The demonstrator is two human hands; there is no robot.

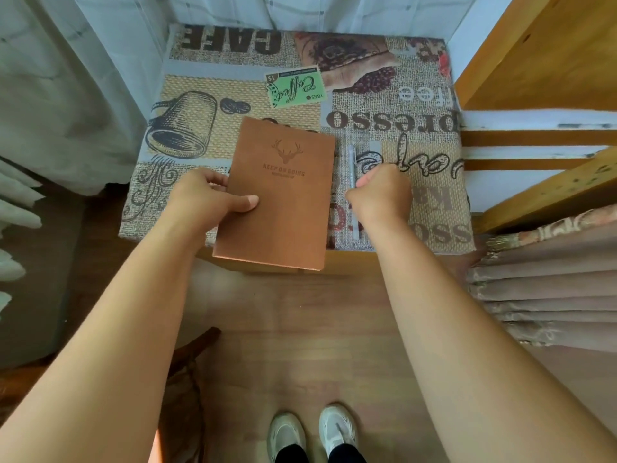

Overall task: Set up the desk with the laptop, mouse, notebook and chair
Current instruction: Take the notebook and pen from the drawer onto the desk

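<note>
A brown notebook (283, 195) with a stag head and "KEEP ON GOING" on its cover lies tilted over the front edge of a small table covered with a coffee-print cloth (233, 61). My left hand (208, 198) grips the notebook's left edge, thumb on the cover. A clear pen (352, 162) lies on the cloth just right of the notebook. My right hand (380, 192) is closed around the pen's middle, fingers curled over it. No laptop, mouse or chair seat is in view.
White curtains (83, 78) hang at the left and behind the table. A wooden shelf unit (551, 61) stands at the right, with pleated brown fabric (551, 289) below it. A dark wooden piece (197, 345) sits on the floor at lower left. My shoes (314, 432) stand on wood flooring.
</note>
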